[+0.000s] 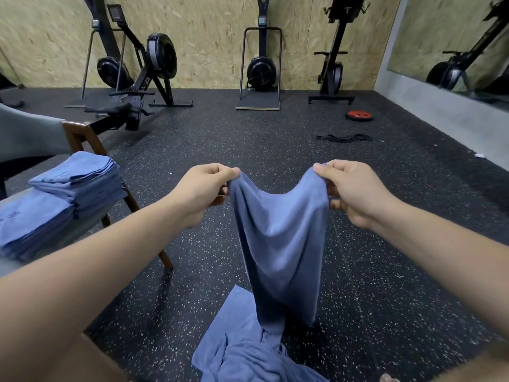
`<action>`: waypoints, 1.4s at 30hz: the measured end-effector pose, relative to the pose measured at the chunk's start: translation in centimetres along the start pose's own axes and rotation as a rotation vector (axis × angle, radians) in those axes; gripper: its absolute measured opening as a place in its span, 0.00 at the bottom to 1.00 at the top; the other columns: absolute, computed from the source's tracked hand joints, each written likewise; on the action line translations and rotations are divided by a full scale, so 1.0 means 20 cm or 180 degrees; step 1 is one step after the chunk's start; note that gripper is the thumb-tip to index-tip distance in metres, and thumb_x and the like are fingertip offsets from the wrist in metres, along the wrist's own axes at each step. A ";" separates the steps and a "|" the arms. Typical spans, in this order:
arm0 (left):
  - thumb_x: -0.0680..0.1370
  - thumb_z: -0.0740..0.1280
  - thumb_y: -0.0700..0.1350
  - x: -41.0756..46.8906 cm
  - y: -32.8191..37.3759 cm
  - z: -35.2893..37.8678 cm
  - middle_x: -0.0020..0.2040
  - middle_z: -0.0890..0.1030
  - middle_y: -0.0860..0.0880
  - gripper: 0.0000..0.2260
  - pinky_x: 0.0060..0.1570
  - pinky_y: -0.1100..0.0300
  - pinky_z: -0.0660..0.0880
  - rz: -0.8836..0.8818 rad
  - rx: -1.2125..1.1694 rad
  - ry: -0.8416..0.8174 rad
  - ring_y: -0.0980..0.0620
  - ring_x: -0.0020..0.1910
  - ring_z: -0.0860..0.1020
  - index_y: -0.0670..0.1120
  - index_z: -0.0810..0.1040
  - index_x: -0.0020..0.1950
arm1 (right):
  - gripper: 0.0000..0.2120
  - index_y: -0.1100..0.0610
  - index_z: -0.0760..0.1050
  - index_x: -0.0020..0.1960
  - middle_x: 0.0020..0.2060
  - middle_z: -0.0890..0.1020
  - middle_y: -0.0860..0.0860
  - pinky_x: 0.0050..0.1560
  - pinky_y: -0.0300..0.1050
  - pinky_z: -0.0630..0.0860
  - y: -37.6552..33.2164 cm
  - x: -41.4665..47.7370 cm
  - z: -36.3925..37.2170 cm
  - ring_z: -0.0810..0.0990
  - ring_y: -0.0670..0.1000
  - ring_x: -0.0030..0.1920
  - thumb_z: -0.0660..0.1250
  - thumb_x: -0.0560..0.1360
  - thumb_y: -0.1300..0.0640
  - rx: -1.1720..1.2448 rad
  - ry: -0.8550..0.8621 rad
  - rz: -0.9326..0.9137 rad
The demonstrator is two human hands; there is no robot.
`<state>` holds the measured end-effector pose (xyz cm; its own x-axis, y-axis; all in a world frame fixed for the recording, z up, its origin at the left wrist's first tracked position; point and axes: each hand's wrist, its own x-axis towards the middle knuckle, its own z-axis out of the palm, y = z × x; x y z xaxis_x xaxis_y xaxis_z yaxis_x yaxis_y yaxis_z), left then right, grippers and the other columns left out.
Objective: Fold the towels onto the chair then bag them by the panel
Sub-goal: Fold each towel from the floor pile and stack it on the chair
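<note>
From the head camera: both arms were out in front, and the left hand (203,193) pinched one top corner of a blue towel (278,238), thumb on the near side, with the curled fingers partly hidden behind the cloth. The right hand (355,191) had the other corner, thumb over the edge and fingers tucked behind it. The top edge sagged between the two grips and the towel hung in loose folds, not pulled flat. Its lower end came down close to a crumpled heap of blue towels (242,351) on the speckled black floor (275,139); whether it touched the heap could not be told. The heap was cut off by the bottom edge, so its count was anyone's call.

Over on the left stood the chair (82,136), of which only a wooden frame, two legs and a grey back showed, the rest out of frame. On its seat sat one folded stack (80,180), and just beside it a nearer stack (30,224), blurred and cropped at the edge.

Along the chipboard wall (206,23) stood dark exercise machines (261,70), their tops cut off. A red weight plate (359,115) and a tangled black cord (344,137) lay on the floor far right, near a mirror (454,37).
</note>
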<state>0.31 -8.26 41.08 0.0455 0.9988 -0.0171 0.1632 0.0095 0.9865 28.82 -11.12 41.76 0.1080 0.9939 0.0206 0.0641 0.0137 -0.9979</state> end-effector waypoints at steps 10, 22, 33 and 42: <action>0.80 0.77 0.51 -0.18 0.08 0.16 0.40 0.81 0.49 0.09 0.43 0.59 0.72 0.0335 0.0193 -0.0602 0.55 0.40 0.76 0.44 0.88 0.50 | 0.11 0.65 0.83 0.50 0.41 0.87 0.56 0.38 0.49 0.85 -0.03 -0.16 0.15 0.86 0.51 0.40 0.70 0.84 0.57 -0.0370 -0.0583 -0.0331; 0.76 0.81 0.45 -0.20 0.06 0.19 0.48 0.88 0.39 0.08 0.39 0.60 0.74 0.0496 -0.0024 -0.0364 0.50 0.45 0.81 0.45 0.86 0.51 | 0.11 0.61 0.80 0.46 0.41 0.85 0.64 0.39 0.63 0.87 -0.02 -0.21 0.18 0.87 0.67 0.45 0.80 0.77 0.56 -0.0571 -0.0433 -0.0899; 0.77 0.80 0.40 -0.22 0.08 0.21 0.44 0.88 0.38 0.07 0.38 0.62 0.76 0.0622 -0.0133 -0.0239 0.51 0.40 0.82 0.38 0.86 0.50 | 0.04 0.63 0.84 0.51 0.42 0.90 0.56 0.43 0.52 0.87 -0.06 -0.24 0.20 0.90 0.56 0.44 0.73 0.82 0.62 -0.0539 -0.0498 -0.0716; 0.77 0.80 0.43 -0.22 0.05 0.21 0.40 0.88 0.45 0.02 0.41 0.52 0.76 0.0799 0.0383 0.0010 0.52 0.37 0.79 0.48 0.89 0.45 | 0.22 0.58 0.85 0.61 0.47 0.90 0.53 0.60 0.51 0.85 -0.03 -0.25 0.22 0.90 0.52 0.50 0.56 0.81 0.73 -0.0878 -0.0683 -0.0615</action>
<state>4.38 -12.78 41.36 0.0964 0.9693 0.2262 0.2630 -0.2440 0.9334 23.97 -15.53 42.03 -0.1400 0.9765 0.1636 0.3299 0.2018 -0.9222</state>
